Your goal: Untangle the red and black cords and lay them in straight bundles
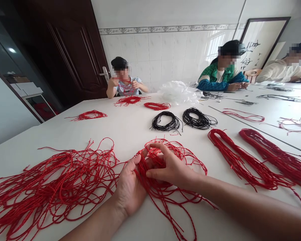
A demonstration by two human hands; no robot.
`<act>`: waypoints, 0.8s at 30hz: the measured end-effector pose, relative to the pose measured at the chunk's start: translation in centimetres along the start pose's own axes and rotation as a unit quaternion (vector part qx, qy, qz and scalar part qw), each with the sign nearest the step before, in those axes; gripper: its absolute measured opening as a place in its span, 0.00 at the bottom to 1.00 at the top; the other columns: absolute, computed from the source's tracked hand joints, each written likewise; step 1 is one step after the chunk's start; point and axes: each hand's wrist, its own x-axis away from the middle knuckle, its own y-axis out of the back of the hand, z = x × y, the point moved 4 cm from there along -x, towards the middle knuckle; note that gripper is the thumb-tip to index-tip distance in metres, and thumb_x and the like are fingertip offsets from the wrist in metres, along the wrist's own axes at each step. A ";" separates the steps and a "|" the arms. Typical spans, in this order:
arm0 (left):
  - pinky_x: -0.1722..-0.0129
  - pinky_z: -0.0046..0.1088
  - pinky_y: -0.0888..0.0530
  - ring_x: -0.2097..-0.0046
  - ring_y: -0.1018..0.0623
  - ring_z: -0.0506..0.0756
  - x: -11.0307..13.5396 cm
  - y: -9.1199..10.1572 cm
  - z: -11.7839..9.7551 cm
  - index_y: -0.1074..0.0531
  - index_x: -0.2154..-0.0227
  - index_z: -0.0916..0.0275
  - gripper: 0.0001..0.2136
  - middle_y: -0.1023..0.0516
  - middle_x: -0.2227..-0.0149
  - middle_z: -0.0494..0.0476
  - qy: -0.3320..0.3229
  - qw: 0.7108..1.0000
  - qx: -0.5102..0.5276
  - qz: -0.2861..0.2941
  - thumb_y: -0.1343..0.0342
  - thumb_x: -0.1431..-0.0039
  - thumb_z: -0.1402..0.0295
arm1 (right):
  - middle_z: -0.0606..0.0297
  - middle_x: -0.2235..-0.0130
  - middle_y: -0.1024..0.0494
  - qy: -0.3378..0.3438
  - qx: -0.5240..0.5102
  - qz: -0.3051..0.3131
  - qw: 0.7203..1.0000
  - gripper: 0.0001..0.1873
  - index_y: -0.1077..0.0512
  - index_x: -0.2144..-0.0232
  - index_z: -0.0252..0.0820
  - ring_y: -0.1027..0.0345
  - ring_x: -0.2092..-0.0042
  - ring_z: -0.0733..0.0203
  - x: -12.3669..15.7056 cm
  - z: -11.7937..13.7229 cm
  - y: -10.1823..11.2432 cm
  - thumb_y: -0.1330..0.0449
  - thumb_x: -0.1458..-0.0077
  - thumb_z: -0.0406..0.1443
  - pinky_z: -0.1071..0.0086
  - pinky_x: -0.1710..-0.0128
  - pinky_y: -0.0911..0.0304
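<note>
A bundle of red braided cords (143, 169) lies across my left hand (130, 187), whose thumb presses on it from the near side. My right hand (168, 167) curls around the same bundle from the right, thumb and index finger on either side of it. Loose cord ends hang from under my hands onto the white table (130, 130). Behind my fingers more red cord spreads out in loops. To the left lies a large loose heap of red cords (65, 180), close to my left wrist. Some of my fingers are hidden by the cords.
Two coils of black cord (165, 121) lie beyond my hands. On the right are two long dark red cord hanks (240, 160). Smaller red bundles (91, 114) and clear plastic bags (180, 92) lie farther back. Three people sit around the table, one handling red cord (127, 87).
</note>
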 end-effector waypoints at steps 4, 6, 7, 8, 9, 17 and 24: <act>0.56 0.34 0.32 0.61 0.25 0.55 0.0 0.3 0.0 0.31 0.58 0.64 0.15 0.24 0.64 0.58 0.000 1.000 -0.009 -0.011 0.54 0.46 0.64 | 0.72 0.74 0.32 0.013 0.046 -0.013 0.999 0.27 0.45 0.52 0.48 0.41 0.76 0.70 -0.1 -0.2 0.3 0.43 0.55 0.30 0.75 0.78 0.44; 0.57 0.33 0.31 0.62 0.25 0.55 0.1 0.5 0.0 0.30 0.59 0.64 0.14 0.24 0.64 0.58 -0.004 0.999 -0.026 -0.036 0.51 0.47 0.66 | 0.73 0.78 0.35 0.005 0.064 -0.026 0.998 0.23 0.43 0.53 0.47 0.44 0.79 0.71 -0.2 -0.5 0.6 0.44 0.53 0.32 0.76 0.82 0.48; 0.57 0.33 0.31 0.62 0.25 0.55 0.1 0.6 0.0 0.30 0.60 0.64 0.13 0.24 0.64 0.58 -0.004 0.998 -0.034 -0.050 0.50 0.48 0.67 | 0.74 0.79 0.37 0.005 0.076 -0.040 0.996 0.21 0.42 0.53 0.47 0.46 0.80 0.71 -0.2 -0.6 0.8 0.45 0.52 0.33 0.77 0.83 0.49; 0.57 0.32 0.31 0.62 0.25 0.54 0.1 0.7 0.0 0.30 0.60 0.65 0.13 0.24 0.64 0.58 -0.005 0.997 -0.042 -0.064 0.50 0.48 0.68 | 0.73 0.79 0.37 0.008 0.088 -0.057 0.994 0.19 0.41 0.54 0.46 0.47 0.81 0.72 -0.3 -0.6 1.0 0.45 0.51 0.34 0.77 0.84 0.50; 0.57 0.32 0.31 0.62 0.25 0.54 0.0 0.8 0.0 0.30 0.61 0.65 0.12 0.24 0.64 0.58 -0.006 0.996 -0.047 -0.075 0.49 0.49 0.68 | 0.72 0.78 0.35 0.015 0.098 -0.075 0.992 0.18 0.40 0.56 0.46 0.47 0.81 0.72 -0.3 -0.6 1.1 0.45 0.51 0.34 0.77 0.83 0.50; 0.57 0.30 0.30 0.60 0.26 0.53 -0.3 1.0 -0.2 0.32 0.57 0.62 0.15 0.26 0.59 0.58 -0.046 0.994 -0.042 -0.093 0.49 0.48 0.69 | 0.66 0.70 0.28 0.043 0.014 -0.123 0.991 0.09 0.45 0.61 0.42 0.34 0.73 0.66 -0.4 0.4 1.0 0.52 0.48 0.34 0.71 0.75 0.38; 0.57 0.28 0.31 0.59 0.26 0.52 -0.1 0.4 0.0 0.33 0.55 0.60 0.15 0.26 0.59 0.56 -0.028 0.997 -0.065 -0.043 0.50 0.47 0.68 | 0.65 0.65 0.28 0.040 0.047 -0.096 0.993 0.22 0.46 0.55 0.45 0.34 0.70 0.66 -0.4 0.2 0.6 0.45 0.53 0.32 0.71 0.73 0.38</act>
